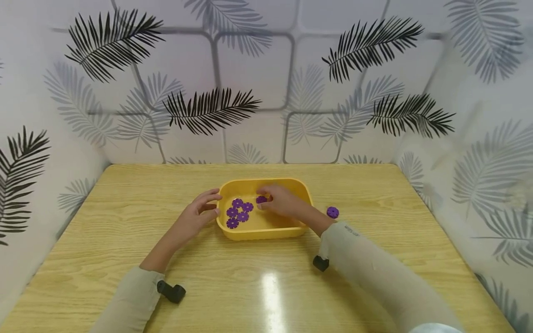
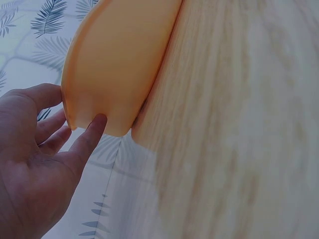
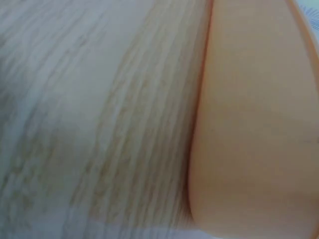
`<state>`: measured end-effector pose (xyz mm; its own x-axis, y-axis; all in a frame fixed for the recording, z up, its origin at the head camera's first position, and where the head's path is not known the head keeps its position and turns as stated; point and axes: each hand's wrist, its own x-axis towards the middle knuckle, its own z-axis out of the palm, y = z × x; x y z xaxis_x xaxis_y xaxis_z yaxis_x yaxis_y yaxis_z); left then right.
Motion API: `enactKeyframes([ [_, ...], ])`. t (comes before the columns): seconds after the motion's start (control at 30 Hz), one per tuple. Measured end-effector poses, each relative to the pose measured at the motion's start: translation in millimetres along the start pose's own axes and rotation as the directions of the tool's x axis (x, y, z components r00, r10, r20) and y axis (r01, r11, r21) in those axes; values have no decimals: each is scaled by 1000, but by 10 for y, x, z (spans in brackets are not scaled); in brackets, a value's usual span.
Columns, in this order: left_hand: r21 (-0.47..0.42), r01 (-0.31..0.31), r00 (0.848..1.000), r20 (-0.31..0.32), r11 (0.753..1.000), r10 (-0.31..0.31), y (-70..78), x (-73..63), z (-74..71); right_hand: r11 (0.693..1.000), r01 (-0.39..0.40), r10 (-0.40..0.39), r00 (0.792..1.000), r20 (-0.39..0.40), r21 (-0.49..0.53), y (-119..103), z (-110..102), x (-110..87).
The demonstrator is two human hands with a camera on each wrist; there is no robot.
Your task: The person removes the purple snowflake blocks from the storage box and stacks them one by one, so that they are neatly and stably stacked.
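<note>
Head view: notched purple discs point(image 1: 243, 217) dot a yellow basin point(image 1: 270, 224), left hand point(image 1: 195, 215) relaxed, right hand point(image 1: 283, 201) blurred, grip unclear.

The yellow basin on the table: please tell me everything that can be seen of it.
The yellow basin looks like plastic: oblong, with rounded corners and a thin rim. It stands upright on the table, open side up. Purple notched discs lie inside, most toward its left end. The left hand touches that end from outside; the right hand reaches inside.
</note>
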<state>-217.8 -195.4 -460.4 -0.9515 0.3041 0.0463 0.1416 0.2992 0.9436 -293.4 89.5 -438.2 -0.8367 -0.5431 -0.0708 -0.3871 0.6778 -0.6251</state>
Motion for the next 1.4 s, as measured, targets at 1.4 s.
enactKeyframes([
  [1.4,11,-18,1000,10,1000,18,20,-10,-18,998,-37,43,993,111,-58,45,-30,-22],
])
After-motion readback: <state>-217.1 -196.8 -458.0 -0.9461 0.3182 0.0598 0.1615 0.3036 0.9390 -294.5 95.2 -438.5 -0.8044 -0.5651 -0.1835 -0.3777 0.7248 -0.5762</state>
